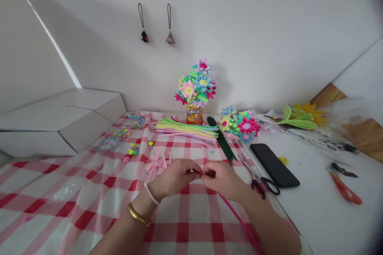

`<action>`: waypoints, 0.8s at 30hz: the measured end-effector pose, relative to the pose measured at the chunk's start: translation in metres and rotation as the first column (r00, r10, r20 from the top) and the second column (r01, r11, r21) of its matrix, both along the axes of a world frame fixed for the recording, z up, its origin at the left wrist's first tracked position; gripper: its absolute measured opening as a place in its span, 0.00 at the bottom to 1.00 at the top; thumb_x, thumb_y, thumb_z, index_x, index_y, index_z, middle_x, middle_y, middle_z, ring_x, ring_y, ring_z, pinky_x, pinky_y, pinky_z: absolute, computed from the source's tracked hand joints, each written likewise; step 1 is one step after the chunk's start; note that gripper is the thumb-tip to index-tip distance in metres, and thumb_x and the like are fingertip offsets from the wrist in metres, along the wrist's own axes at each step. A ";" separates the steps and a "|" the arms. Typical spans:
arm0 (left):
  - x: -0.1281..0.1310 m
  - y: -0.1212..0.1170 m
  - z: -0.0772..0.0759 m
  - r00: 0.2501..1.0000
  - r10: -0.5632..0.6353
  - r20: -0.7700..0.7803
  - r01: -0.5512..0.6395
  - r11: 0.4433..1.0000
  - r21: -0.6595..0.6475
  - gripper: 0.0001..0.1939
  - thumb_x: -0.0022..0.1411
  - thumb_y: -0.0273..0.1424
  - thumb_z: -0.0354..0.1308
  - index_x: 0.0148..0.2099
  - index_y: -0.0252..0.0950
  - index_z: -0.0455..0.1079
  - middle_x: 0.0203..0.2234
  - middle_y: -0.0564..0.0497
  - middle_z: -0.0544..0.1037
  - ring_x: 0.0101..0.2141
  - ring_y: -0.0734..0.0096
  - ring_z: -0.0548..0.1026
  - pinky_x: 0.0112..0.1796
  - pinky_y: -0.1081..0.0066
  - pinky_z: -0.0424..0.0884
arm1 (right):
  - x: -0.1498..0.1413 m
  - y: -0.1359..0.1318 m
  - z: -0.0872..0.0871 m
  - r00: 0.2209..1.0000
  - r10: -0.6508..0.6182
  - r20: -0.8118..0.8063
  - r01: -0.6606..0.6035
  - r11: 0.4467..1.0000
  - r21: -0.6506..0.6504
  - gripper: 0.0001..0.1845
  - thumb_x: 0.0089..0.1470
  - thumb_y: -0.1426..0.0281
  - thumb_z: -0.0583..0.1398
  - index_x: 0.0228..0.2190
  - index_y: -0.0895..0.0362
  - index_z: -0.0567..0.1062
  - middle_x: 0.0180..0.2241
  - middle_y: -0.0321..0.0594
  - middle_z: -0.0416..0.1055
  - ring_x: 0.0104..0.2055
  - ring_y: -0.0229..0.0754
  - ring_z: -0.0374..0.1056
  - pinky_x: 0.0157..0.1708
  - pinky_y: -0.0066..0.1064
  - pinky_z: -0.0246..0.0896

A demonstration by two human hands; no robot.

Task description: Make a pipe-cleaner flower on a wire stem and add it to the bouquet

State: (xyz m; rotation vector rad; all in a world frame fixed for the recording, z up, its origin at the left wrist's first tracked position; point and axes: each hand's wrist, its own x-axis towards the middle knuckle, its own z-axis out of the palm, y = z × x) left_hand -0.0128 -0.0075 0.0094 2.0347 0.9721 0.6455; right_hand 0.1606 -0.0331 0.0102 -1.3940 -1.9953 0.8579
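Note:
My left hand (pixel 175 177) and my right hand (pixel 223 179) meet above the red-and-white checked cloth (pixel 89 207), fingers pinched together on a pink pipe cleaner (pixel 239 221). Its bent end sits between the fingertips and the long tail runs down and right under my right forearm. A light pink pipe-cleaner flower (pixel 158 164) lies just behind my left hand. My left wrist carries a white band and a gold bangle.
A can holding a bouquet of pipe-cleaner flowers (pixel 196 87) stands at the back. A bundle of pipe cleaners (pixel 187 129), green stems (pixel 223 143), loose flowers (pixel 242 125), pompoms (pixel 133 149), a black phone (pixel 273 164), scissors (pixel 263 185), orange pliers (pixel 344 189), a white box (pixel 60 121).

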 end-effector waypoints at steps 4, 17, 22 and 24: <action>-0.002 -0.001 -0.002 0.955 -0.066 -0.289 0.145 0.955 0.259 0.09 0.56 0.28 0.51 0.32 0.37 0.74 0.25 0.51 0.76 0.27 0.71 0.70 0.29 0.73 0.59 | -0.002 -0.004 0.003 0.983 0.026 0.180 -0.031 0.999 0.025 0.05 0.40 0.75 0.56 0.21 0.56 0.71 0.21 0.32 0.69 0.24 0.34 0.61 0.21 0.24 0.46; 0.013 -0.010 0.009 0.871 0.378 0.313 -0.315 0.920 -0.233 0.06 0.49 0.31 0.56 0.27 0.35 0.71 0.20 0.53 0.71 0.23 0.75 0.65 0.25 0.74 0.62 | -0.007 0.001 -0.002 0.909 -0.112 -0.401 0.142 0.989 0.047 0.09 0.48 0.64 0.58 0.27 0.56 0.73 0.25 0.36 0.69 0.28 0.36 0.63 0.28 0.27 0.58; 0.019 -0.009 0.000 0.773 0.441 0.456 -0.302 0.888 -0.347 0.07 0.47 0.33 0.59 0.27 0.34 0.71 0.20 0.54 0.71 0.22 0.76 0.64 0.26 0.74 0.63 | -0.012 0.002 -0.007 0.864 -0.145 -0.482 0.190 0.981 0.045 0.11 0.50 0.62 0.57 0.26 0.57 0.70 0.22 0.34 0.66 0.25 0.34 0.60 0.25 0.26 0.56; 0.017 -0.008 0.002 0.825 0.402 0.396 -0.300 0.907 -0.296 0.07 0.49 0.33 0.58 0.29 0.34 0.72 0.22 0.52 0.73 0.23 0.75 0.66 0.27 0.73 0.64 | -0.009 0.001 -0.005 0.902 -0.130 -0.413 0.183 0.979 0.092 0.09 0.51 0.64 0.55 0.26 0.57 0.70 0.23 0.34 0.66 0.25 0.35 0.60 0.25 0.26 0.56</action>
